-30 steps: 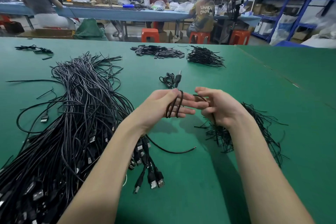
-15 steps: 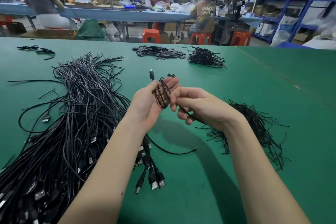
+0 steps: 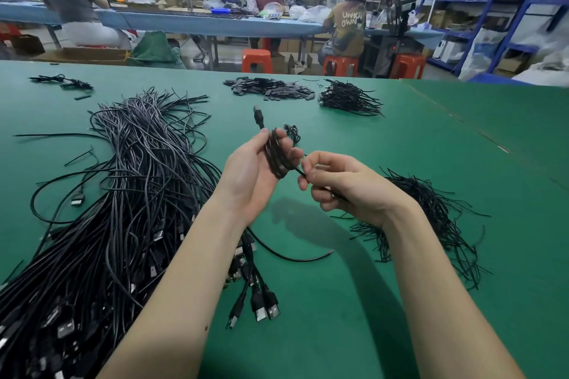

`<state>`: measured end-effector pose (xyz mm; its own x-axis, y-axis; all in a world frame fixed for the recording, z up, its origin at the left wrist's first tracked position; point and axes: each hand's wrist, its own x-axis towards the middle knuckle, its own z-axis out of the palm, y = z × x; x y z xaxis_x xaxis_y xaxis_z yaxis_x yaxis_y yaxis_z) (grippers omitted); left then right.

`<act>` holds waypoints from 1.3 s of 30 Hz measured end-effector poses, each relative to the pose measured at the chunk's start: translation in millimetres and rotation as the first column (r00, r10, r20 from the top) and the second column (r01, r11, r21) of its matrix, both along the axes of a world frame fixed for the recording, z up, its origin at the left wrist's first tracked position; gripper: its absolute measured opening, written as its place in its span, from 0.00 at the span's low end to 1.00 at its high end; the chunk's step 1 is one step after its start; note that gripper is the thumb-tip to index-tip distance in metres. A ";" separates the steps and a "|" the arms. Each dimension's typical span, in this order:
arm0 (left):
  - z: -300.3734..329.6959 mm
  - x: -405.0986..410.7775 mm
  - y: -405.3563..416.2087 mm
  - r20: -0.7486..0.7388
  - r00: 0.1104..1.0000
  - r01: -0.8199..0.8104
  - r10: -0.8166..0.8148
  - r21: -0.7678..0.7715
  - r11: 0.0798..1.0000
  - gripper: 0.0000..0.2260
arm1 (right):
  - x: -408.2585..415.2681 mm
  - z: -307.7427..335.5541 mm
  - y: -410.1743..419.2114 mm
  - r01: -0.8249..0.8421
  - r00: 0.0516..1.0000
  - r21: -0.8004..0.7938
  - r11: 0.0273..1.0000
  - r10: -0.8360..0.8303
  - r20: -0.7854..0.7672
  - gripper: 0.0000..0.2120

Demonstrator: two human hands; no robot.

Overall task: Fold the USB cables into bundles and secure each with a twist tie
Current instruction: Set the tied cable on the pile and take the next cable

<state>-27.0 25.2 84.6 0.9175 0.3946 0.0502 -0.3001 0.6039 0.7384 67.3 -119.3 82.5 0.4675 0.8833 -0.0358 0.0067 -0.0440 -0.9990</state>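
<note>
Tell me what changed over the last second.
The left hand rose, and its coiled cable gained more loops, plug now sticking up. The right hand shifted to pinching the cable's tail. The cable heap and twist ties stayed put.

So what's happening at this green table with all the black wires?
A person is bundling USB cables. The left hand grips one coiled cable, its USB plug sticking up. The right hand pinches the thin strand trailing from the coil. A big heap of loose cables lies to the left, a pile of twist ties under the right wrist. This bundle isn't tied yet.
</note>
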 end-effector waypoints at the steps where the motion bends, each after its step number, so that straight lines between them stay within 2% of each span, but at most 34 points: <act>1: -0.1 0.2 -1.4 0.000 1.000 0.000 0.000 0.030 1.000 0.15 | -1.5 0.1 1.5 -0.012 1.000 0.006 1.000 0.012 -0.026 0.09; 4: -1.5 2.8 -4.7 -0.009 1.000 -0.027 0.028 0.084 0.996 0.15 | -4.4 0.7 4.2 -0.003 0.996 0.005 1.000 0.003 -0.089 0.08; 7: -3.7 4.8 -5.3 -0.028 0.998 -0.049 0.053 0.121 0.991 0.16 | -4.1 0.2 5.6 0.033 0.998 -0.037 0.999 -0.034 -0.046 0.07; 9: -5.0 3.6 -3.3 -0.032 0.999 0.009 -0.006 0.118 0.993 0.16 | -0.8 -1.4 6.7 0.093 0.996 -0.062 0.994 -0.092 0.010 0.10; 12: -5.8 -1.4 0.1 -0.023 0.987 0.164 -0.162 0.121 0.979 0.16 | 4.2 -2.0 6.1 0.095 0.995 -0.013 0.995 -0.096 -0.019 0.18; 14: -5.8 -3.8 0.9 -0.024 0.975 0.220 -0.219 0.162 0.962 0.16 | 4.6 -3.5 5.9 0.104 0.993 -0.010 0.994 -0.104 0.057 0.15; 17: -6.3 0.8 -2.9 -0.073 0.993 0.110 -0.091 0.331 0.937 0.16 | 5.3 -7.0 9.5 0.273 0.939 0.003 0.962 -0.267 0.217 0.08; 19: -10.5 6.1 -5.8 -0.098 0.989 -0.047 0.111 0.507 0.861 0.16 | 4.6 -7.1 12.3 0.350 0.907 0.044 0.936 -0.350 0.235 0.06; 21: -15.4 9.5 -8.4 -0.093 0.969 -0.130 0.230 0.600 0.790 0.16 | 4.0 -5.9 14.1 0.412 0.881 0.095 0.906 -0.422 0.211 0.05; 24: -21.7 12.7 -12.4 -0.123 0.957 -0.134 0.262 0.613 0.778 0.12 | 3.3 -4.6 16.6 0.461 0.865 0.175 0.870 -0.484 0.133 0.05; 27: -24.1 13.9 -12.8 -0.139 0.947 -0.121 0.290 0.681 0.723 0.11 | 1.2 -5.0 18.2 0.460 0.874 0.194 0.867 -0.480 0.073 0.06; 31: -22.9 14.5 -12.2 -0.130 0.960 -0.123 0.249 0.602 0.789 0.13 | -3.0 -1.9 19.0 0.496 0.835 0.226 0.838 -0.532 0.139 0.02; 35: -23.3 13.9 -15.4 -0.139 0.963 -0.103 0.230 0.599 0.794 0.13 | -3.7 -2.8 21.6 0.543 0.696 0.279 0.792 -0.611 0.378 0.05; 39: -24.4 14.0 -15.7 -0.139 0.959 -0.101 0.246 0.645 0.758 0.12 | -4.2 -5.8 22.9 0.582 0.698 0.253 0.773 -0.634 0.333 0.04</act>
